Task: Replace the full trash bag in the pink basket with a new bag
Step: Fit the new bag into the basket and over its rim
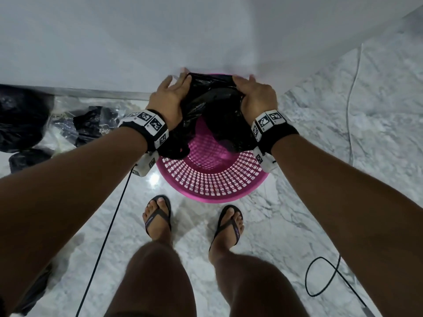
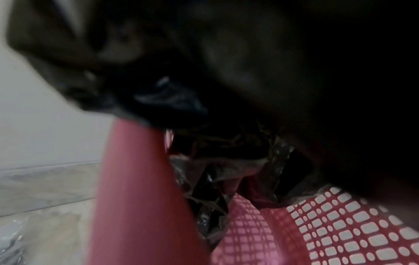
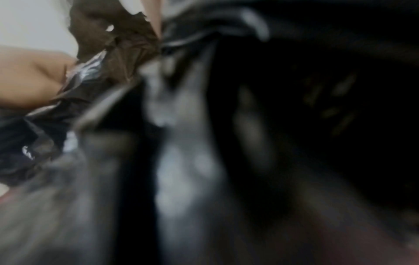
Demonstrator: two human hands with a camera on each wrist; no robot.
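Closest to the camera you've got two feet in flip-flops (image 1: 158,219) on the marble floor (image 1: 320,202), with a black cable (image 1: 103,243) trailing past the left leg and another looped by the right.

Right past the toes is the pink basket (image 1: 206,179), its mesh wall showing bare on the near side, so the liner isn't seated there yet. The new black bag (image 1: 212,110) hangs over the far half of the rim. The left hand (image 1: 169,97) and right hand (image 1: 256,94) are each on the bag's mouth at the far rim, up against the white wall (image 1: 206,30). The thumbs look tucked into the plastic with the fingers spread over the top, so I'd call each grip a pinch on the bag edge, though the wrist views are too blurry to confirm.

Off to the left on the floor sits a pile of dark bags (image 1: 23,115), presumably the full one among them.

What could go wrong: thin plastic stretched over a wide rim tears easily if yanked. Also, hooking only the far side means it can slip right back in when the near edge gets pulled, and the basket is light enough to tip.
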